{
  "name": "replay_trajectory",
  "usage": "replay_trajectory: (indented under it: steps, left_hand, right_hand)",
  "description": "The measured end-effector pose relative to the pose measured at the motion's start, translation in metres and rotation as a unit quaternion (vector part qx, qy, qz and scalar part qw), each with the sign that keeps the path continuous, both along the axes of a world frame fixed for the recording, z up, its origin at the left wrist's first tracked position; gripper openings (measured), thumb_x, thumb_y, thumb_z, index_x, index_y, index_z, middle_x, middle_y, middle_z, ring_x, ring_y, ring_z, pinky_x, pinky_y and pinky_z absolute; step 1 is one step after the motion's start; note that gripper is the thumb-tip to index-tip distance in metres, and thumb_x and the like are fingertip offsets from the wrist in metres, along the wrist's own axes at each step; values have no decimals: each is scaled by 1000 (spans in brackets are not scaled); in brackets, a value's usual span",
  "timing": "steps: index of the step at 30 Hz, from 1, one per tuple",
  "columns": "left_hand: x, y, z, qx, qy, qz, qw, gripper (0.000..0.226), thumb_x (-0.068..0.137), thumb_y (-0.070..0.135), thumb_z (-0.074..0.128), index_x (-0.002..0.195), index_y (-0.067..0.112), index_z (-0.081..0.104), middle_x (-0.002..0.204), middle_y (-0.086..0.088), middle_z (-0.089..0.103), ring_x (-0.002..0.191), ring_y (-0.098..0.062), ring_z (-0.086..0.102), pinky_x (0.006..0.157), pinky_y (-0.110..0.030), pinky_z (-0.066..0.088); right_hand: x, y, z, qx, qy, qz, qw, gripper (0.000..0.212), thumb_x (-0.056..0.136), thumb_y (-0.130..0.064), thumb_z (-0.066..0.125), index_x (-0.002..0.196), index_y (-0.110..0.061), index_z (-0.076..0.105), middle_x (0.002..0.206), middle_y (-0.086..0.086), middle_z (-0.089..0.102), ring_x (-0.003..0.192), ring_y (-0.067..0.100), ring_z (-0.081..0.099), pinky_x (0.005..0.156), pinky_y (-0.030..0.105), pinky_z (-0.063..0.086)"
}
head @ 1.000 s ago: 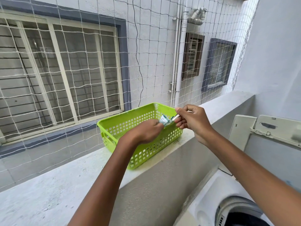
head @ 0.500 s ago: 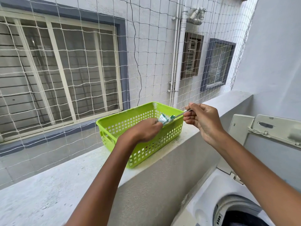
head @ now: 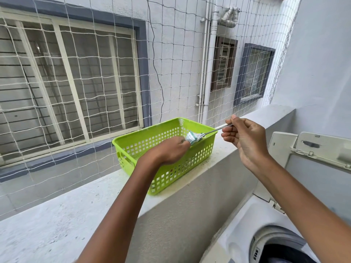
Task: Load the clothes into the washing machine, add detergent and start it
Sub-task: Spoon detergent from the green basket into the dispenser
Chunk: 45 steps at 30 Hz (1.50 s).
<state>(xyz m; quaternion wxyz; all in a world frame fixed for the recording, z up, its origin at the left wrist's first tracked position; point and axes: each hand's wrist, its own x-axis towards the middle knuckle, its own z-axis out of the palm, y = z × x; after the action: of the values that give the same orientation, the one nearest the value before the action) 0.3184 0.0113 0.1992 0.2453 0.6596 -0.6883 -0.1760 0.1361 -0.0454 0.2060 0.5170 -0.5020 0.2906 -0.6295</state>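
Note:
A green perforated basket [head: 133, 147] stands on the balcony ledge [head: 57, 215]. My left hand [head: 171, 150] reaches into it and grips a small white-and-green detergent packet [head: 192, 138] at its open top. My right hand [head: 245, 137] pinches the handle of a metal spoon [head: 214, 130], whose bowl sits in the packet's mouth with white powder on it. The white washing machine [head: 247, 224] is at the lower right, its raised lid [head: 313, 149] leaning back and the dark drum opening [head: 281, 251] partly in view. Clothes cannot be made out in the drum.
A white safety net [head: 114, 73] closes off the ledge, with a neighbouring building's windows and pipes behind it. A white wall [head: 322, 63] rises on the right. The ledge's grey top runs from the lower left to the far right.
My right hand has drawn away to the right along the spoon's handle, now holding it near its end. My left hand and the packet stayed in the basket.

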Motion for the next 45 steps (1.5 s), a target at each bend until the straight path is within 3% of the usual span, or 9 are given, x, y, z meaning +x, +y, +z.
replay_trajectory:
  steps: [15, 18, 20, 24, 28, 32, 38, 41, 45]
  left_hand:
    - [-2, 2, 1, 8, 10, 17, 1000, 25, 100, 25, 31, 80, 13, 41, 80, -5, 42, 73, -17, 37, 68, -33, 29]
    - [2, -1, -1, 16, 5, 15, 1000, 36, 99, 32, 30, 105, 6, 54, 109, -8, 58, 96, -20, 52, 85, -32, 42]
    - [1, 0, -1, 21, -1, 17, 1000, 48, 96, 38, 29, 124, 7, 53, 128, -11, 57, 114, -24, 53, 99, -36, 42]
    - [1, 0, 0, 14, 7, 21, 1000, 36, 98, 33, 32, 112, 8, 55, 115, -11, 61, 105, -26, 55, 91, -35, 42]
    - [-2, 4, 4, -29, -22, 28, 999, 64, 95, 43, 34, 150, 13, 26, 157, -4, 27, 143, -20, 30, 117, -37, 26]
    - [-17, 7, 16, -117, -52, 34, 991, 59, 99, 31, 37, 153, 20, 16, 157, -4, 26, 142, -18, 31, 111, -31, 27]
    - [-62, 1, 23, -209, -29, -23, 977, 54, 98, 25, 41, 150, 24, 26, 156, 4, 30, 139, -14, 34, 112, -26, 25]
    - [-98, -11, 15, -218, 24, -79, 973, 52, 97, 19, 42, 148, 22, 32, 153, 7, 34, 140, -8, 32, 106, -14, 20]
    - [-143, -35, -16, -174, 98, -172, 965, 56, 91, 27, 43, 145, 15, 38, 151, 5, 37, 140, -7, 32, 112, -15, 19]
  right_hand:
    - [-9, 2, -8, 18, -51, -11, 998, 24, 96, -19, 53, 77, -6, 60, 48, -2, 61, 43, 8, 58, 46, 16, 49]
    - [-11, 1, -9, 20, -57, -12, 998, 24, 95, -20, 53, 77, -6, 60, 48, -2, 61, 43, 8, 58, 46, 16, 49]
    - [-13, 1, -9, 21, -60, -16, 998, 24, 95, -20, 54, 77, -6, 60, 48, -2, 62, 43, 8, 58, 46, 16, 49]
    - [-21, 2, -11, 21, -77, -26, 996, 24, 95, -19, 54, 77, -6, 60, 48, -2, 61, 43, 8, 57, 46, 16, 49]
    - [-35, 5, -12, 18, -92, -39, 995, 23, 95, -19, 53, 78, -5, 59, 49, -2, 61, 44, 8, 58, 47, 16, 49]
    - [-60, 11, -14, 17, -101, -63, 993, 23, 95, -18, 53, 78, -5, 59, 49, -2, 61, 45, 8, 57, 47, 16, 49]
    - [-104, 20, -21, 20, -117, -112, 987, 22, 96, -18, 52, 79, -5, 58, 49, -3, 61, 46, 7, 57, 48, 15, 49]
    - [-138, 27, -31, 19, -130, -160, 978, 22, 95, -18, 52, 78, -6, 59, 49, -2, 61, 47, 7, 58, 47, 16, 49]
    - [-184, 41, -46, 22, -132, -219, 967, 20, 94, -18, 54, 80, -5, 61, 52, -1, 63, 49, 8, 59, 49, 17, 50]
